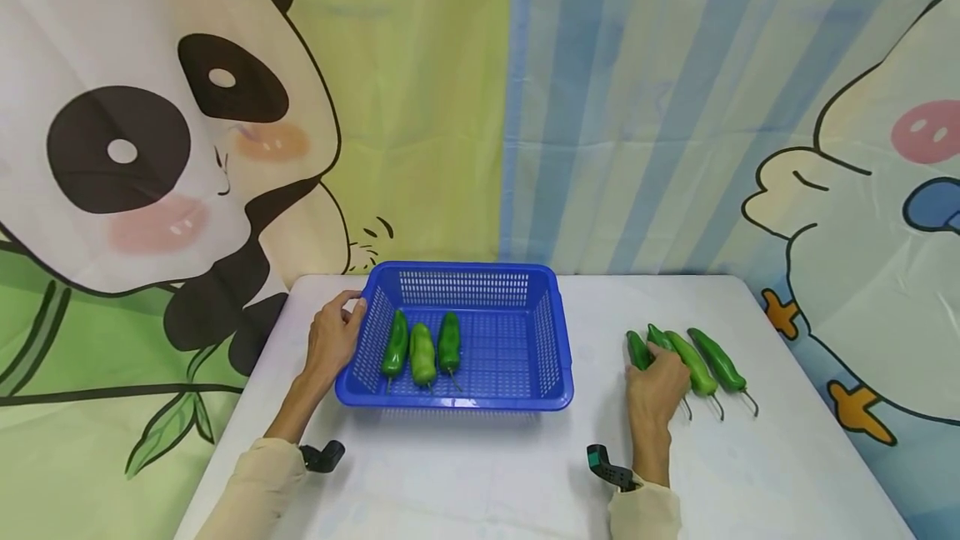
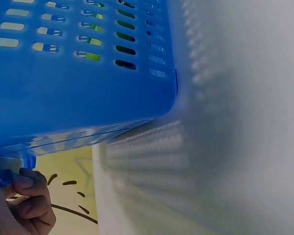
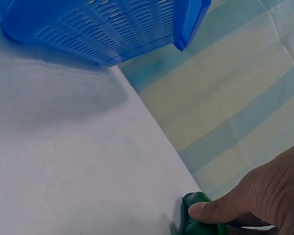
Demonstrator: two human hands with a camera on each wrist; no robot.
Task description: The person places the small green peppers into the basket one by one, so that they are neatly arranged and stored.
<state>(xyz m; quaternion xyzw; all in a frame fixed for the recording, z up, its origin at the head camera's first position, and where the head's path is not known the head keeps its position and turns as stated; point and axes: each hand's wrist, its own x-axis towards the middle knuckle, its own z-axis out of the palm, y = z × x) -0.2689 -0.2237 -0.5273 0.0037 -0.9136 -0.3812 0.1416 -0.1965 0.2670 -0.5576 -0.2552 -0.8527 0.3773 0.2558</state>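
A blue plastic basket (image 1: 551, 397) stands on the white table with three green chili peppers lying side by side in its left half, one of them a lighter pepper (image 1: 422, 355). At the basket's left rim my left hand (image 1: 333, 342) grips the edge, its fingers curled over it in the left wrist view. To the right, my right hand (image 1: 658, 383) pinches a green chili pepper (image 1: 637, 351), partly hidden by the hand. The thumb presses on that pepper in the right wrist view. Several peppers lie there, including a dark green pepper (image 1: 717, 359) at the far right.
The white table (image 1: 480, 473) ends at a back edge against a printed curtain (image 1: 600, 107) with a panda and striped bands. Dark wrist devices sit on both forearms, such as the right wrist device (image 1: 611, 467).
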